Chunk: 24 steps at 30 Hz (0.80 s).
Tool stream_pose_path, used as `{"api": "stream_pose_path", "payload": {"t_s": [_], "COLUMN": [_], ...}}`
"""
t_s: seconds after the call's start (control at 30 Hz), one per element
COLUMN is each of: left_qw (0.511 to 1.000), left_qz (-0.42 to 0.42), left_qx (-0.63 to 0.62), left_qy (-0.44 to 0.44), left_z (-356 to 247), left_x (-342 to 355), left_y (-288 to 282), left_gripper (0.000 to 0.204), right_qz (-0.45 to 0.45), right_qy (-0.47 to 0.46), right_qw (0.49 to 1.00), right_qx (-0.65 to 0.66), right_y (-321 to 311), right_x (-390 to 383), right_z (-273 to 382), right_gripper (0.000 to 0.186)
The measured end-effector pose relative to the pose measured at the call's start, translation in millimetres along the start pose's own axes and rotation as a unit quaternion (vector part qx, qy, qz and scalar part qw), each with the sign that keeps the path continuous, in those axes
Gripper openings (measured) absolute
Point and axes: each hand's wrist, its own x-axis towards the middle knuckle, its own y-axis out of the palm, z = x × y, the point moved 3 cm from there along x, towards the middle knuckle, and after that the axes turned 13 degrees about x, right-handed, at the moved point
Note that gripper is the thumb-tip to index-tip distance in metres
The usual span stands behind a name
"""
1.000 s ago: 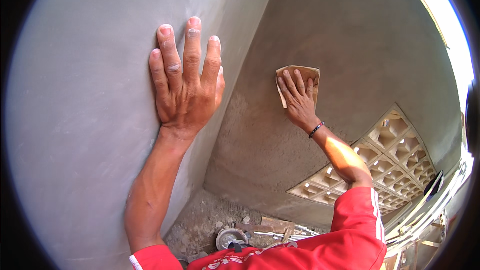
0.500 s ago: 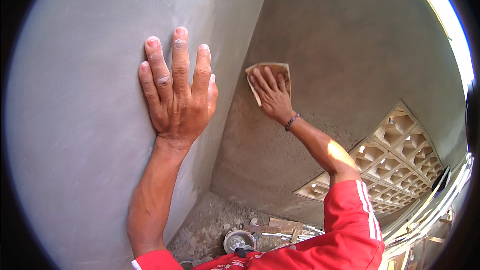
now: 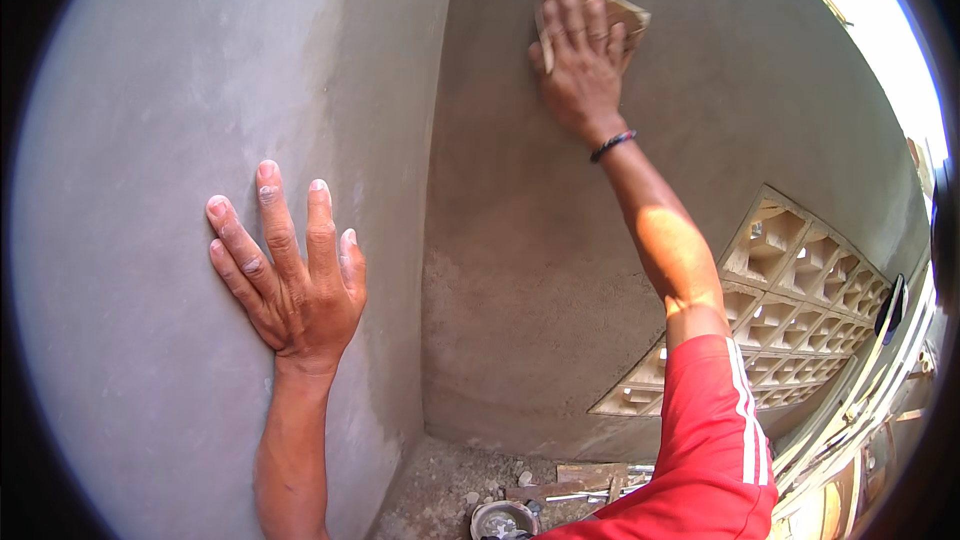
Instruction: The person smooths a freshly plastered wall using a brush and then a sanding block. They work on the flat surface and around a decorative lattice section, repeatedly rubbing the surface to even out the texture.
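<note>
My left hand (image 3: pixel 292 275) lies flat on the smooth grey plastered wall (image 3: pixel 150 190) at the left, fingers spread and dusted with cement, holding nothing. My right hand (image 3: pixel 577 55) reaches high up on the darker, rougher plastered wall (image 3: pixel 520 270) past the inner corner. It presses a small tan pad (image 3: pixel 612 8), like a sponge or float, flat against that wall. A dark band sits on the right wrist, and the upper arm wears a red sleeve with white stripes.
A panel of pale concrete ventilation blocks (image 3: pixel 790 300) is set low in the right wall. On the rubble-strewn ground (image 3: pixel 450 485) below lie a round metal bowl (image 3: pixel 503 520) and scraps of wood (image 3: pixel 575 485). Bright daylight shows at the upper right.
My right hand has slid the pad upward along the darker wall, from about mid height to near the top. My left hand now appears lower in view, still flat on the wall.
</note>
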Motion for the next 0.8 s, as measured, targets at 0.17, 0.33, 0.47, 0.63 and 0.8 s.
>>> {"api": "stream_pose_path", "payload": {"t_s": [0.17, 0.33, 0.47, 0.63, 0.8], "left_qw": [1.0, 0.999, 1.0, 1.0, 1.0], "left_qz": [0.01, -0.009, -0.005, -0.011, -0.017], "left_qx": [0.012, 0.044, 0.014, 0.001, 0.024], "left_qy": [0.003, 0.006, 0.006, 0.021, 0.013], "left_z": [-1, -5, -11, -2, 4], "left_x": [-5, -6, -4, -7, -7], "left_y": [3, 11, 7, 8, 10], "left_gripper": [0.051, 0.051, 0.05, 0.049, 0.047], "right_qz": [0.255, -0.006, -0.081, 0.013, 0.174], "right_qy": [-0.223, -0.023, 0.047, -0.114, -0.19], "right_qw": [0.931, 1.0, 0.994, 0.992, 0.956], "right_qx": [0.135, -0.008, -0.062, 0.059, 0.138], "right_y": [2, -29, -3, 27, 1], "right_x": [-172, -13, 133, 39, -70], "right_z": [50, -73, -98, 38, 18], "right_gripper": [0.064, 0.059, 0.056, 0.062, 0.067]}}
